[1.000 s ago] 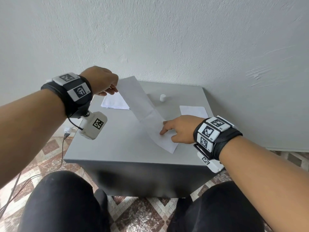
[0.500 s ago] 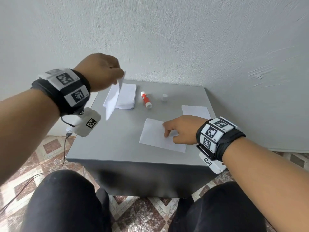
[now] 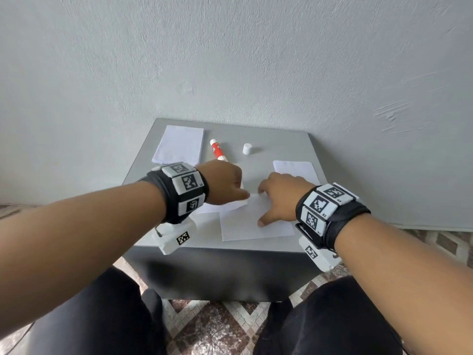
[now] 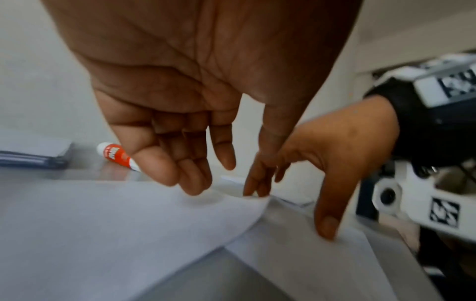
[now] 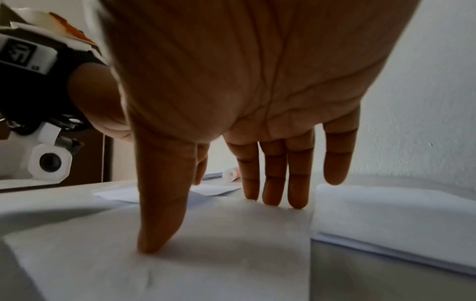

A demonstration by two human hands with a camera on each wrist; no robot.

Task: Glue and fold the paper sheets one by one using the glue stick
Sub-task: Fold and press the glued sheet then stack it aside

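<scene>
Left hand (image 3: 222,181), high at upper left half second ago with sheet end lifted, now low at frame centre, fingers loosely curved over folded-over flap (image 4: 123,220); pinch or mere touch: cannot tell. Right hand (image 3: 281,198) keeps straight, spread fingers pressing paper sheet (image 3: 245,224) on table (image 3: 143,226). Fold nearly closed; creasing likely next. Glue stick (image 3: 218,149) lies uncapped at upper centre, cap (image 3: 247,149) just right.

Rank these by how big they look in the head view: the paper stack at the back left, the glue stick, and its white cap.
1. paper stack
2. glue stick, its near end hidden behind the left hand
3. white cap
</scene>
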